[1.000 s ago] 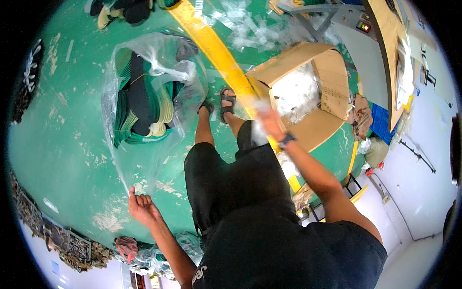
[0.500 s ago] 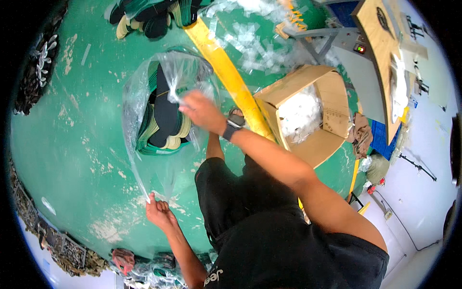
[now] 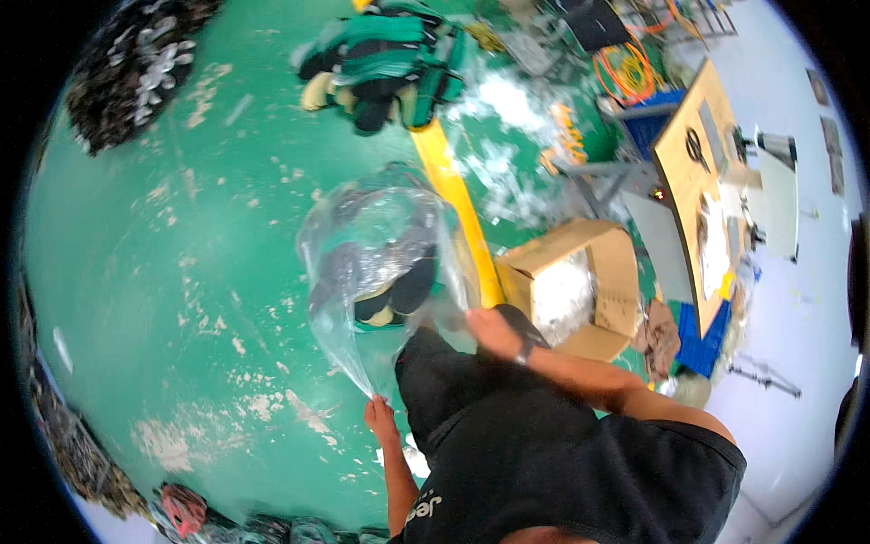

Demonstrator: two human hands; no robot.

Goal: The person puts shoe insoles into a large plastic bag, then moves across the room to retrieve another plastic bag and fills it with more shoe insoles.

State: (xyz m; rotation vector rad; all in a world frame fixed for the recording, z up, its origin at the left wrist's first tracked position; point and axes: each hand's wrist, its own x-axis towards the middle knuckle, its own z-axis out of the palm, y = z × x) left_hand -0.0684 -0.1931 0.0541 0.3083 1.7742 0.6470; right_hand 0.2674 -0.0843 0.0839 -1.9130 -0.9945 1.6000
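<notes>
A clear plastic bag (image 3: 337,308) stands on the green floor before me, its mouth pulled toward my body. Inside are stacked flat pieces with rounded ends (image 3: 412,288), black, green and tan; wrinkled plastic covers most of them. My left hand (image 3: 381,419) is closed on the near left edge of the bag, which stretches taut to it. Slightly blurred, my right hand (image 3: 495,332) is closed on the bag's right edge, close to my knee. A dark band is around the right wrist.
An open cardboard box (image 3: 616,290) with white material inside stands to the right. Beyond the bag lies a pile of similar green and black pieces (image 3: 390,63). A yellow floor line (image 3: 453,186) passes between bag and box. A wooden-topped table (image 3: 684,172) stands at the right.
My right hand has moved from over the stacked pieces back to my knee, drawing the bag edge along. The plastic now covers more of the pieces. My view has shifted.
</notes>
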